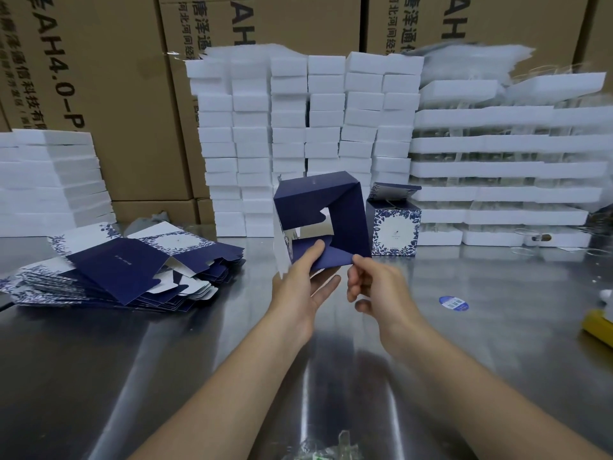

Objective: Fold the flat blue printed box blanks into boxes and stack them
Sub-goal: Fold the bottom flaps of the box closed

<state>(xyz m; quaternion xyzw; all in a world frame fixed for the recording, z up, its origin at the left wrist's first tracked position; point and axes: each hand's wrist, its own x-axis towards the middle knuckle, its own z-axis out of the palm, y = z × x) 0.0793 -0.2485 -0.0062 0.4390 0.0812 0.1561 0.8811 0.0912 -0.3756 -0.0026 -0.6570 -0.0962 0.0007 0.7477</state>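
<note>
Box blank (351, 210), opened into a dark blue square tube, is up in the air above the bench (481, 343), its open end facing me. My left hand (298, 287) holds its lower panel, thumb on top and fingers beneath. My right hand (373, 283) pinches the near corner of that same panel. Flat blanks (126, 270) lie piled at my left. One folded box (394, 229) stands on the bench just right of the tube, lid flap raised.
</note>
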